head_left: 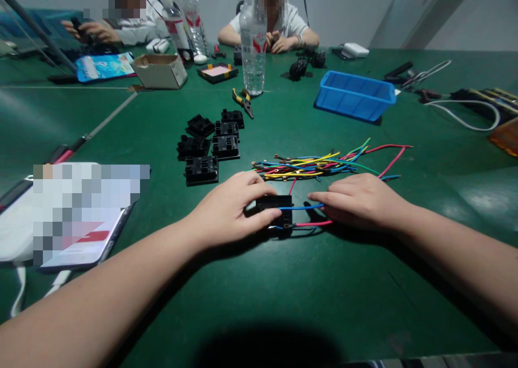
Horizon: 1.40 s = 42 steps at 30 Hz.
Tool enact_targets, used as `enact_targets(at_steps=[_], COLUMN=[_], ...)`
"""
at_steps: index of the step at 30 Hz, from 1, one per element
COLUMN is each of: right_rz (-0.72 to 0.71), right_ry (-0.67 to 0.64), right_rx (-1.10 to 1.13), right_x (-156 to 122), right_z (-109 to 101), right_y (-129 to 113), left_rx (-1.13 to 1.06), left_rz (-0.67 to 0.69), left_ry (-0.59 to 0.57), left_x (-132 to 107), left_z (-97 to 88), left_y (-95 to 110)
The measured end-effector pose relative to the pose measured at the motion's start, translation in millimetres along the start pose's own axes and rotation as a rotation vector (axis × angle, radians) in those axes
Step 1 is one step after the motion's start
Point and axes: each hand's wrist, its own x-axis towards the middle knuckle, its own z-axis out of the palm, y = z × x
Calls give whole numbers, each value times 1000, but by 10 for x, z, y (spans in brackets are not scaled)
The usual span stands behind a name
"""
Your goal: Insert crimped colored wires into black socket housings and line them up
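My left hand (237, 206) is closed around a black plastic housing (285, 200), its thumb lying across the near side and its fingers over the far side. A blue wire (302, 208) runs from the housing to my right hand (364, 199), whose fingers are closed on it. Below it, a red wire (311, 224) leads from the housing's near corner to under the right hand; whether the fingers grip that one too is hidden. Just beyond both hands lies a loose bundle of coloured wires (315, 167) with small metal terminals. Several similar black housings (201, 169) sit to the left.
Farther back are pliers (244, 104), a clear bottle (253, 60), a blue bin (354, 101) and a cardboard box (157, 72). A phone (93, 238) lies at left. Two people sit across the green table (259, 308).
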Motion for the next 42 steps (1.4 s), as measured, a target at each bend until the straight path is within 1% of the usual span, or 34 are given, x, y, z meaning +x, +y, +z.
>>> enact_targets(at_steps=[4,9,14,18,35,38,42], right_rz=[10,33,16,7,1,-3,-37], right_ry=[18,30,8,4,23,34,-16], right_rx=[24,69,125,127,118,121,136], right_x=[-2,3,2,2,22,20,-7], right_z=[15,17,-4,-14,-23,-30,-30], right_y=[-4,-13,-8,-6,-29,-32,-21], left_rx=[9,17,14,0,-16,-2,52], left_rz=[2,-4,-9,-6,-7,14,75], left_ry=[-20,-15,-15,0,-104,-88,37], left_x=[-2,-1,8,-1,35,26,-3], left_z=[6,16,13,16,38,35,5], left_y=[-7,-3,-9,-11,-13,-6,43])
